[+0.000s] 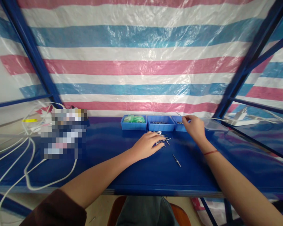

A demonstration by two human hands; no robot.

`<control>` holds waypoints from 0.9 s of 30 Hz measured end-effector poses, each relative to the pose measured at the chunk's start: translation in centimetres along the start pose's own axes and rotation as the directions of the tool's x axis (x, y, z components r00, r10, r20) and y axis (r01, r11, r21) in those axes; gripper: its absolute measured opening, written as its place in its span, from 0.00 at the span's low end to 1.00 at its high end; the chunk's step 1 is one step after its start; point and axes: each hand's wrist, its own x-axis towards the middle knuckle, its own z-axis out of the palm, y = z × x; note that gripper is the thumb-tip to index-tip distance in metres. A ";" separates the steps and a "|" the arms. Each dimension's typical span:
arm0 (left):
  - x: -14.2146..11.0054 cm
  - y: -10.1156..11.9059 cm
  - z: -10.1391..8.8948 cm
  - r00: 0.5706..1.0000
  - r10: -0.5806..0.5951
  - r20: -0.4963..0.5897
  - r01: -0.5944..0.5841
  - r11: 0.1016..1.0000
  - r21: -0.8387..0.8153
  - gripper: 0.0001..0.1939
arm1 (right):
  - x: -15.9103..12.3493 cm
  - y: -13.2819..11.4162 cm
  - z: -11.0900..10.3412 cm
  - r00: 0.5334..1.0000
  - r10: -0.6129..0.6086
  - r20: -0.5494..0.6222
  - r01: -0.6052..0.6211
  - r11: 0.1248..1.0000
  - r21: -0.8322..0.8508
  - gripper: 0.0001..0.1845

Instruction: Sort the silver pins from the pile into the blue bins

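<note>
My left hand [148, 144] lies palm down on the blue table [132, 169], fingers stretched over a small heap of metal pins [163, 140]. My right hand [195, 127] reaches to the rightmost small blue bin [179, 123], its fingertips pinched at the bin's rim; what they hold is too small to make out. One single metal pin [176, 160] lies apart on the table in front of both hands. A red string circles my right wrist.
Three small blue bins stand in a row at the back: the left bin [133, 123] with green bags, the middle bin [160, 123] with metal parts. A clear plastic lid [213, 124] lies right of them. White cables [28, 163] and a power strip [240, 118] flank the table.
</note>
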 end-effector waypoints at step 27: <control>0.5 -1.6 -1.1 0.976 -0.210 -0.053 0.206 0.976 -0.076 0.08 | -3.9 -5.1 0.7 0.525 -0.557 0.643 -0.018 0.748 0.663 0.20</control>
